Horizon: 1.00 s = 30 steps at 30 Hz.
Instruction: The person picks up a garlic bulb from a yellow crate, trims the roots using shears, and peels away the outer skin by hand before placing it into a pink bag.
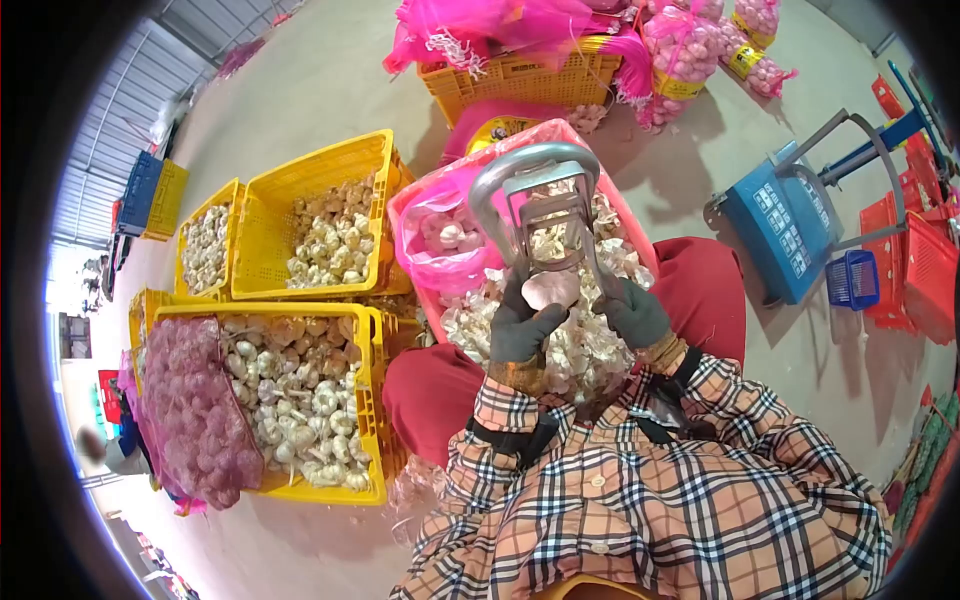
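My left hand (520, 325), in a dark glove, is closed around a pale garlic bulb (550, 289). To its right, my right hand (634, 314), gloved too, has its fingers wrapped on a handle of a grey metal tool (535, 158) with a curved top. The bulb sits just below the tool's frame. Beneath both hands, garlic skins (590, 350) fill a pink crate (637, 232). Inside that crate, at the left, a pink plastic bag (422, 264) holds peeled-looking bulbs (452, 232).
Yellow crates (378, 420) of garlic stand at the left, one with a purple net sack (195, 405) on it. Behind are a crate (520, 85) under pink nets and bagged garlic (683, 45). A blue scale (785, 230) and red baskets (930, 270) are at the right.
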{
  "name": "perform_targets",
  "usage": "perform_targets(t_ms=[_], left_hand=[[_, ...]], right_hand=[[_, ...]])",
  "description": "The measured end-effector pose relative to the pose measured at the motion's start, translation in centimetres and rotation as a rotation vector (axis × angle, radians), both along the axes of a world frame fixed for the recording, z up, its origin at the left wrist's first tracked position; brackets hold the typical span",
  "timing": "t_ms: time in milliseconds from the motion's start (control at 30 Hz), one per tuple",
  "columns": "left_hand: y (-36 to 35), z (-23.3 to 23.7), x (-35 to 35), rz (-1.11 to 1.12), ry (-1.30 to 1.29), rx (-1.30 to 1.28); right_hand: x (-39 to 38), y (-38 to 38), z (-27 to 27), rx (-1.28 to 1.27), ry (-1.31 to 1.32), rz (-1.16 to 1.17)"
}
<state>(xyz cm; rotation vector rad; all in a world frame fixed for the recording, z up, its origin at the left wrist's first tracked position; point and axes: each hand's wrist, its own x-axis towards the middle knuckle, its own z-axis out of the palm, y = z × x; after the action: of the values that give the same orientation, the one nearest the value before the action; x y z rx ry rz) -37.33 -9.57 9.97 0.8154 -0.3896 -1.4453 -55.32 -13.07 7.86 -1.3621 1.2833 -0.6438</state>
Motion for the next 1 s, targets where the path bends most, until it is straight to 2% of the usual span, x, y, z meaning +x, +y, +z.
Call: perform_targets(t_ms=[33, 100, 133, 200, 300, 367, 400, 433, 500, 533, 567, 633, 700, 767, 800, 833, 900, 933, 967, 1000], left_hand=[[0.5, -0.7, 0.4, 0.008, -0.004, -0.001], [1.4, -2.3, 0.5, -0.122, 0.069, 0.170], [1.9, -2.9, 0.2, -0.074, 0.113, 0.181], [2.4, -4.1, 0.5, -0.112, 0.189, 0.232], [2.9, -4.3, 1.1, -0.170, 0.313, 0.298], [2.8, -6.5, 1.9, -0.336, 0.459, 0.212], [0.6, -8.0, 0.8, -0.655, 1.023, -0.370], [1.1, -7.3, 0.7, -0.653, 1.021, -0.374], [2.3, -5.2, 0.3, -0.192, 0.285, -0.007], [1.7, -5.5, 0.5, -0.281, 0.293, -0.121], [2.0, -5.7, 0.4, -0.282, 0.296, -0.127], [3.2, -4.7, 0.1, -0.203, 0.283, 0.040], [3.5, -3.6, 0.1, -0.169, 0.271, 0.069], [3.6, -4.9, 1.1, -0.241, 0.463, 0.209], [2.9, -7.8, 1.7, -0.543, 0.930, -0.052], [2.5, -8.3, 1.6, -0.540, 0.930, -0.059], [1.4, -9.1, 0.9, -0.275, 0.574, 0.048], [-0.5, -13.0, 2.3, -0.568, 0.807, -0.116], [0.6, -5.3, 1.2, -0.255, 0.353, 0.166], [0.1, -3.9, 1.2, -0.258, 0.355, 0.157]], right_hand=[[0.2, 0.1, 0.5, -0.001, -0.004, 0.008], [0.3, 0.4, 2.0, 0.047, 0.034, -0.009], [0.5, 0.6, 3.1, 0.046, 0.037, 0.003], [0.6, 1.2, 5.8, 0.294, -0.051, -0.023], [0.1, 1.6, 8.1, 0.413, -0.038, 0.016], [0.0, 1.9, 9.6, 0.423, -0.049, 0.040], [-0.2, 1.9, 10.0, 0.437, -0.073, 0.058], [-0.4, 1.9, 10.3, 0.452, -0.097, 0.076], [-0.5, 1.8, 11.2, 0.471, -0.102, 0.098], [-0.7, 1.8, 11.6, 0.490, -0.105, 0.116], [-0.8, 1.8, 11.6, 0.485, -0.101, 0.115], [-1.0, 1.8, 11.4, 0.480, -0.120, 0.134], [-1.0, 1.8, 11.4, 0.474, -0.123, 0.136], [-0.9, 1.9, 11.6, 0.469, -0.130, 0.139], [-0.8, 1.9, 11.8, 0.496, -0.154, 0.136], [-0.8, 1.8, 12.0, 0.523, -0.177, 0.134], [-1.0, 1.7, 12.2, 0.545, -0.180, 0.147], [-1.1, 1.7, 12.4, 0.569, -0.185, 0.154], [-1.0, 1.7, 12.6, 0.561, -0.182, 0.154], [-0.7, 1.8, 12.9, 0.580, -0.177, 0.137]])
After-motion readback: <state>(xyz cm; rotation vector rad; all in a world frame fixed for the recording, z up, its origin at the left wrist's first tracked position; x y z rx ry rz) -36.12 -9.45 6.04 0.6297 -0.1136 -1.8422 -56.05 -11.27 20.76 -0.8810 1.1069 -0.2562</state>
